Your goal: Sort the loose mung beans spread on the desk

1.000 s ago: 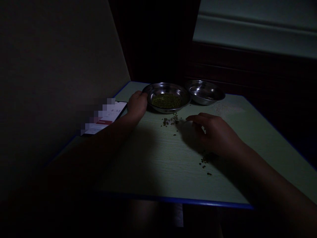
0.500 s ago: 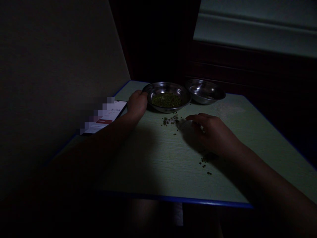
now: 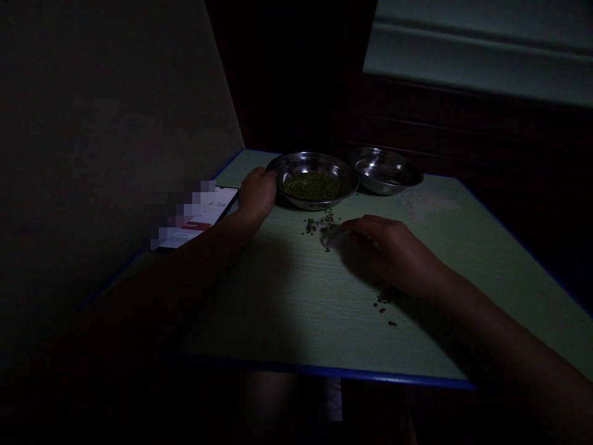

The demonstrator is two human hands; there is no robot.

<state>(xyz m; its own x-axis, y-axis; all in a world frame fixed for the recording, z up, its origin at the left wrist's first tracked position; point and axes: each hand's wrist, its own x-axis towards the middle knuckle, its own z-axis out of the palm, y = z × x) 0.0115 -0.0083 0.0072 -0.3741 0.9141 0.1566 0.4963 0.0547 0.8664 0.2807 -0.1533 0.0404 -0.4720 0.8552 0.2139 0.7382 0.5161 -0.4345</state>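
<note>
Head view: shallow round stainless-steel bowl [image 3: 315, 162], light, slick, best taken by the rim, holding small green mung beans [image 3: 311, 186]; left hand [image 3: 257, 196] cupped against its rim, grip unclear; right hand [image 3: 389, 250] half-curled over a small pale item [image 3: 330, 238], hold unclear, beside loose beans [image 3: 317, 225], tiny and rolling, on the pale green table [image 3: 287, 309].

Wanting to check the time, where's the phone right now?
In the head view, the phone lies at the left edge of the table, just left of the left hand, which is at the rim of the steel bowl of green beans.
</note>
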